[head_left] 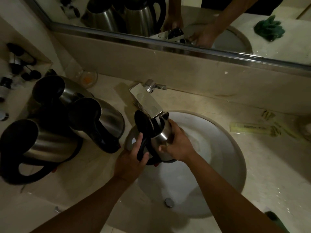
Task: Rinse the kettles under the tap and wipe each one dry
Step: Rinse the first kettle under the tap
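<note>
I hold a small steel kettle (160, 137) over the left part of the white sink (223, 148), its black lid (142, 122) flipped open. Its mouth sits right under the chrome tap spout (147, 102). My left hand (130, 161) is wrapped around the kettle's black handle. My right hand (178, 143) presses against the steel body from the right. Three more steel kettles with black lids stand on the counter to the left: one at the back (67, 93), one in the middle (107, 118), one nearest me (45, 143).
A mirror runs along the back wall, reflecting the kettles and a green cloth (269, 29). A glass dish (88, 78) sits behind the kettles. Small dark bottles (21, 64) crowd the far left shelf. Wrapped packets (252, 128) lie right of the sink. The drain (168, 202) is near me.
</note>
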The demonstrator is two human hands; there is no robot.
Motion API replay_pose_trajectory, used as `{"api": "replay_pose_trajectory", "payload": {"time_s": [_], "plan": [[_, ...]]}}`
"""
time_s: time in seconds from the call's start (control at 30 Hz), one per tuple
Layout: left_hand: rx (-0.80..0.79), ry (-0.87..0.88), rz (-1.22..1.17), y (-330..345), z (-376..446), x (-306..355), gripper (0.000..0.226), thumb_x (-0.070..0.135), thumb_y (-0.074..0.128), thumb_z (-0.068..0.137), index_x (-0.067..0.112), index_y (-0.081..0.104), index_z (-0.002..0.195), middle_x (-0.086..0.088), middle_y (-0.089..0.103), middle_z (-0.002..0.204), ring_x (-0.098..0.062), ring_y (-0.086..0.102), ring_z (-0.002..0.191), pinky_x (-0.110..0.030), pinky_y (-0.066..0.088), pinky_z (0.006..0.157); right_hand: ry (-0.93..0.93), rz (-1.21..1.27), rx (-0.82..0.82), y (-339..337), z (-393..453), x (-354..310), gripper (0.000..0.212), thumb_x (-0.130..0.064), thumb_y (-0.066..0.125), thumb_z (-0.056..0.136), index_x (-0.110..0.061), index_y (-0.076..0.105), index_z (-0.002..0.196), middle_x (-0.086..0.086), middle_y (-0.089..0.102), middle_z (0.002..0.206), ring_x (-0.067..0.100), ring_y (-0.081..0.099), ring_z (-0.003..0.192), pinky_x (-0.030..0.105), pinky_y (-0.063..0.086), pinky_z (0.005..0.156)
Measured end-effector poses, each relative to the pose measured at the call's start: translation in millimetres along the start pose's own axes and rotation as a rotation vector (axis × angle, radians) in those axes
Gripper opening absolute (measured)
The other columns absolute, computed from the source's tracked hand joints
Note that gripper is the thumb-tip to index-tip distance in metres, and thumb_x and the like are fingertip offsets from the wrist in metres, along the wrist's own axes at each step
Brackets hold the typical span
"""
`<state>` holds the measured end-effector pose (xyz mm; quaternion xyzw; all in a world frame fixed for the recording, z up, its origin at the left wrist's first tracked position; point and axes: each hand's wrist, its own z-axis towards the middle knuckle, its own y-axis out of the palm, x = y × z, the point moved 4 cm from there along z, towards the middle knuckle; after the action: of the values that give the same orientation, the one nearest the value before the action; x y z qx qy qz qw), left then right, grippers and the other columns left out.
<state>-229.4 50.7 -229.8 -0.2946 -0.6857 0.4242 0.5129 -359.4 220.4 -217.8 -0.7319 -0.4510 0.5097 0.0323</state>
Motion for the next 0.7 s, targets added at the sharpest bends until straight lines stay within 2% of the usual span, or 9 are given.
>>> {"api": "replay_pose_trajectory", "payload": {"time_s": [0.03,0.1,0.17,0.23,0.27,0.37,0.4,0.53,0.7], "plan": [[-0.006,0.010,0.018,-1,1,-1,0.055,0.042,0.056,0.097,0.032,0.041,0.149,-0.024,0.057,0.140,-0.039,0.068,0.104,-0.040,0.058,0.078,-0.002,0.006,0.004,1,1,1,0.118,-0.042,0.084,0.062,-0.036,0.018,0.159,0.004,0.038,0.156,0.027,0.045,0.137,0.029,0.041,0.096],[-0.031,-0.031,-0.018,-6,3,3,0.063,0.045,0.052,0.097,0.038,0.026,0.154,-0.014,0.054,0.146,-0.037,0.064,0.114,-0.045,0.056,0.088,-0.005,0.013,0.005,1,2,1,0.117,-0.038,0.086,0.064,-0.035,0.018,0.159,0.005,0.038,0.156,0.027,0.045,0.137,0.029,0.041,0.097],[-0.029,0.087,-0.008,-5,1,9,0.064,0.033,0.062,0.090,0.030,0.032,0.147,-0.019,0.058,0.141,-0.041,0.070,0.096,-0.043,0.061,0.071,-0.002,0.015,0.003,1,3,1,0.118,-0.035,0.087,0.065,-0.035,0.018,0.160,0.005,0.038,0.156,0.027,0.044,0.138,0.032,0.043,0.100],[-0.014,0.081,-0.044,-6,1,10,0.067,0.035,0.062,0.088,0.036,0.032,0.148,-0.022,0.062,0.133,-0.039,0.071,0.083,-0.036,0.061,0.061,0.000,0.014,0.006,0,4,1,0.119,-0.034,0.088,0.065,-0.035,0.017,0.160,0.005,0.037,0.157,0.028,0.043,0.139,0.034,0.043,0.102],[0.003,0.044,-0.092,-9,1,11,0.069,0.040,0.058,0.089,0.042,0.026,0.151,-0.020,0.064,0.131,-0.038,0.071,0.086,-0.035,0.061,0.065,0.001,0.014,0.006,0,4,1,0.119,-0.035,0.088,0.064,-0.035,0.017,0.160,0.005,0.037,0.157,0.028,0.043,0.139,0.034,0.043,0.102],[0.024,-0.081,-0.150,-7,1,0,0.077,0.051,0.050,0.095,0.065,-0.007,0.146,-0.012,0.055,0.144,-0.033,0.060,0.121,-0.040,0.051,0.097,-0.003,0.023,0.006,1,4,3,0.118,-0.035,0.087,0.064,-0.035,0.018,0.159,0.005,0.039,0.155,0.027,0.044,0.137,0.031,0.042,0.098],[0.018,-0.089,-0.162,-9,0,2,0.079,0.051,0.052,0.095,0.065,-0.008,0.146,-0.013,0.055,0.143,-0.032,0.059,0.121,-0.040,0.050,0.098,-0.003,0.024,0.009,2,3,3,0.118,-0.036,0.087,0.063,-0.035,0.018,0.159,0.005,0.040,0.155,0.027,0.045,0.137,0.031,0.042,0.097],[0.042,-0.082,-0.177,-9,0,8,0.083,0.034,0.069,0.084,0.045,0.024,0.153,-0.022,0.065,0.116,-0.031,0.068,0.083,-0.038,0.061,0.066,0.002,0.039,0.014,1,3,4,0.118,-0.034,0.088,0.063,-0.036,0.018,0.159,0.005,0.039,0.154,0.027,0.046,0.135,0.032,0.044,0.097],[0.040,-0.008,-0.023,-4,1,3,0.065,0.047,0.050,0.092,0.033,0.030,0.152,-0.015,0.061,0.135,-0.033,0.068,0.090,-0.028,0.056,0.069,0.009,0.041,0.013,1,3,4,0.116,-0.030,0.088,0.067,-0.034,0.018,0.160,0.006,0.037,0.156,0.029,0.045,0.137,0.033,0.044,0.099]]}}
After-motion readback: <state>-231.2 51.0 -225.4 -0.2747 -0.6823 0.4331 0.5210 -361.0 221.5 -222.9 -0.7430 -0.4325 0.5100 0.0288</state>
